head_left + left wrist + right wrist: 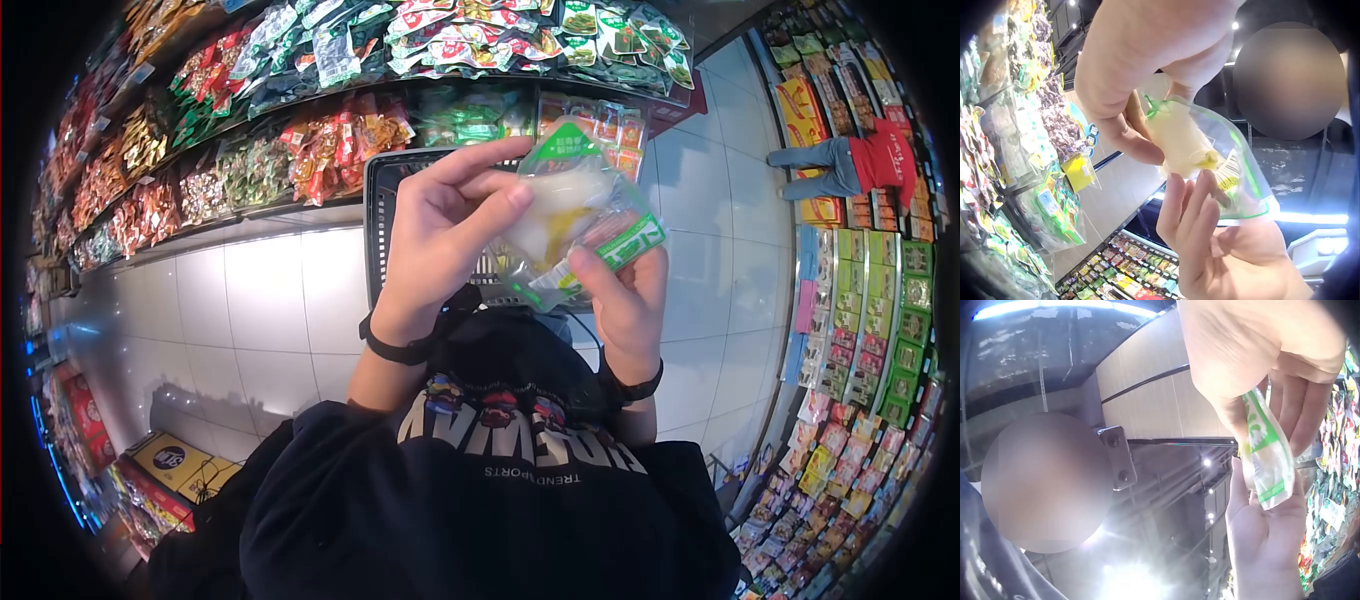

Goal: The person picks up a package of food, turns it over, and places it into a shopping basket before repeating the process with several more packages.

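Note:
A clear plastic package with green printed ends and pale contents (575, 195) is held up in front of the chest, over a dark basket (381, 215). The left hand (440, 225) pinches its left side between thumb and fingers. At its lower right edge the right hand (630, 295) grips it, thumb on the face towards the head. In the left wrist view the package (1185, 137) is between the left hand (1147, 69) above and the right hand (1229, 250) below. The right wrist view shows its green-and-white edge (1266, 450) in the right hand (1260, 356).
Shelves of bagged goods (340, 130) run along the far side and left. Another packed shelf (860, 330) stands at the right, with a person in a red shirt (885, 165) near it. A yellow-topped box (170, 462) is at the lower left of the tiled floor (265, 285).

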`<state>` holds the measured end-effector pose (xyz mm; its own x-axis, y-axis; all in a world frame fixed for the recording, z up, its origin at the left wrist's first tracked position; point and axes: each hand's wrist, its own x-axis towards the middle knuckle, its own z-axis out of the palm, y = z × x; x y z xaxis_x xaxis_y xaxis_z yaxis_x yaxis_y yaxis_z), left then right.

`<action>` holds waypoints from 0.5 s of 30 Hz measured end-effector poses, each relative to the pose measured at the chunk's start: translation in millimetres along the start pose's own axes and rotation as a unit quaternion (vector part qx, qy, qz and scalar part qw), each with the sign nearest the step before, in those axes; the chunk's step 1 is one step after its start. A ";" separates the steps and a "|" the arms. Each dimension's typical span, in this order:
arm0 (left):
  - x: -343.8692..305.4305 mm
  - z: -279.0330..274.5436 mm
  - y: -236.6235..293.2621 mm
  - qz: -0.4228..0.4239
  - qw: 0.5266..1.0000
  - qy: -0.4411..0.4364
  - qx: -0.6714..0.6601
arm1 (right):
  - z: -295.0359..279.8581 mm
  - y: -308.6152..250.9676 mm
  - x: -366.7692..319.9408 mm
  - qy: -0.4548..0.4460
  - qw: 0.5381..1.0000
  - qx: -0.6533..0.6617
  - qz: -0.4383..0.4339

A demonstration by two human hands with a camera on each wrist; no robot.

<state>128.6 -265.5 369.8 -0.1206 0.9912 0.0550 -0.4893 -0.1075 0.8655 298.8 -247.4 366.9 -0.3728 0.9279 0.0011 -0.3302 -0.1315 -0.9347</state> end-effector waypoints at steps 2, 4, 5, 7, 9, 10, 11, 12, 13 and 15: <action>2.4 5.7 -0.5 0.007 1.000 0.002 -0.003 | -1.6 3.6 -1.3 0.023 1.000 -0.004 -0.010; 0.9 7.4 -2.6 0.013 1.000 0.003 -0.006 | 3.4 -0.8 -1.5 0.041 0.999 0.015 0.001; 0.3 6.5 -5.4 0.019 1.000 -0.022 0.002 | 4.9 -2.6 -0.3 0.057 0.998 0.034 0.008; 0.9 5.7 -6.9 0.022 0.998 -0.051 0.011 | 0.1 0.0 0.2 0.068 0.997 0.018 -0.011; 1.1 4.7 -6.5 -0.012 0.999 -0.032 0.027 | -1.1 1.4 -0.2 0.077 0.997 0.001 -0.028; 1.7 6.4 -6.0 -0.014 0.999 -0.032 0.028 | -0.3 1.6 -0.7 0.088 0.996 0.018 -0.028; 3.5 9.5 -4.9 0.001 1.000 -0.012 0.004 | 0.3 1.8 -1.1 0.097 0.994 0.036 -0.027; 4.4 10.9 -3.7 0.015 1.000 0.009 -0.019 | 0.0 1.6 -1.4 0.097 0.994 0.037 -0.025; 4.7 9.8 -2.8 0.013 1.000 0.012 -0.018 | -1.0 1.0 -1.8 0.084 0.993 0.082 -0.027; 6.2 5.7 -1.2 0.022 0.999 0.025 -0.005 | 0.9 -1.7 -2.0 0.071 0.989 0.128 -0.025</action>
<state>133.4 -258.8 371.9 -0.1861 0.9802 0.0679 -0.4902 -0.1526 0.8582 299.3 -249.3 368.8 -0.2309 0.9727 -0.0217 -0.5604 -0.1512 -0.8143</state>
